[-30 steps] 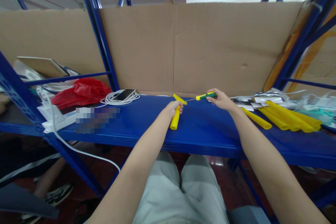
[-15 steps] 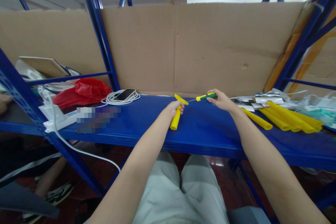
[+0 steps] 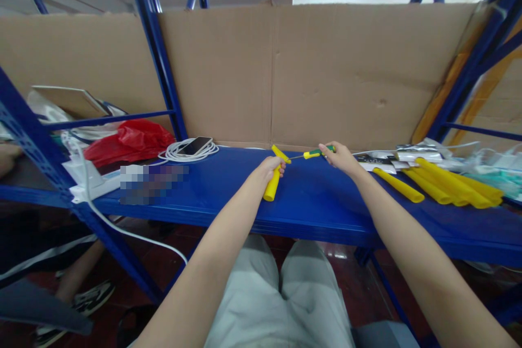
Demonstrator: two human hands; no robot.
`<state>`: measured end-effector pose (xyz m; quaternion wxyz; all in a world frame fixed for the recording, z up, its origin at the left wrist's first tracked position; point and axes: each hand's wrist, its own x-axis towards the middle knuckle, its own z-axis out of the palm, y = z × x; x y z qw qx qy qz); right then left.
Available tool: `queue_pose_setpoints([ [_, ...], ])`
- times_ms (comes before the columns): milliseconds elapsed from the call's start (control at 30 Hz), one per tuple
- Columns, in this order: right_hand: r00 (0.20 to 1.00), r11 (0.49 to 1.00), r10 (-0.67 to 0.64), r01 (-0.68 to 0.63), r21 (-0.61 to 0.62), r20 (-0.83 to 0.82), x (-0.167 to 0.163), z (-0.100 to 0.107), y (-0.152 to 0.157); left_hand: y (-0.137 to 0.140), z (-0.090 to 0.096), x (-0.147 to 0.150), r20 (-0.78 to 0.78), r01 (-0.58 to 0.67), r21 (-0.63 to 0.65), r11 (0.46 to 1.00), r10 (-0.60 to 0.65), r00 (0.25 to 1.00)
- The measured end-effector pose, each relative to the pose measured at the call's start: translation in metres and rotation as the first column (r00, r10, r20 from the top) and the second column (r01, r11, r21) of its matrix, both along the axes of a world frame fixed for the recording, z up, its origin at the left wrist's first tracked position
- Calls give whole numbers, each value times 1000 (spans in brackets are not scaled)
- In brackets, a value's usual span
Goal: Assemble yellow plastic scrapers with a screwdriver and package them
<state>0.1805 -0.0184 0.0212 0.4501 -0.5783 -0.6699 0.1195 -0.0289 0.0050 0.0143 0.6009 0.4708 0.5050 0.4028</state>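
Observation:
My left hand (image 3: pixel 274 166) is closed around a yellow T-shaped piece with a tubular handle (image 3: pixel 271 190). Its slanted yellow crosspiece (image 3: pixel 280 153) shows above my fingers. In my right hand (image 3: pixel 339 155) is a screwdriver (image 3: pixel 313 154) with a green and yellow handle, held at the back end by my fingers. The thin shaft points left, and its tip meets the crosspiece beside my left fingers. Whether a screw sits under the tip is too small to tell. Both hands are just above the blue shelf (image 3: pixel 228 196).
Several yellow tubes (image 3: pixel 452 187) lie at the right, with a single yellow tube (image 3: pixel 397 185) nearer me. Behind them are silver packets (image 3: pixel 418 153). At the left are a phone (image 3: pixel 196 145) on a coiled white cable (image 3: pixel 173 153) and a red bag (image 3: pixel 128 141). Cardboard (image 3: pixel 326 76) stands behind.
My right fingers have shifted on the screwdriver's handle, and the handle sits slightly lower. My left hand keeps its hold on the yellow piece. The view has moved slightly.

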Motion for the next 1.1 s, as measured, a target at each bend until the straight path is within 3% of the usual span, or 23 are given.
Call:
queue_pose_setpoints([
  [133, 987, 970, 121, -140, -199, -105, -5, -5, -1, 2, 0, -3, -8, -65, -14, 998, 65, 998],
  [200, 983, 960, 145, -167, -225, -109, -6, -7, -1, 3, 0, -4, -11, -82, -12, 997, 82, 997],
  [400, 995, 991, 83, -78, -113, 48, -4, -4, 0, 5, -1, -3, -42, -76, 12, 997, 77, 996],
  [600, 984, 991, 127, -132, -33, -123, -5, -8, 6, 5, -2, 0, -40, -76, 66, 995, 79, 996],
  [833, 999, 999, 32, -32, 11, -12, -10, -6, 2, 3, -1, 0, -78, -86, 70, 994, 92, 993],
  [1000, 979, 986, 170, -168, 23, -109, -10, -8, 3, 3, -2, -1, -62, -104, 67, 992, 108, 992],
  [1100, 989, 990, 136, -134, 37, -54, -10, -8, 3, 2, -1, -1, -75, -101, 72, 992, 106, 992],
])
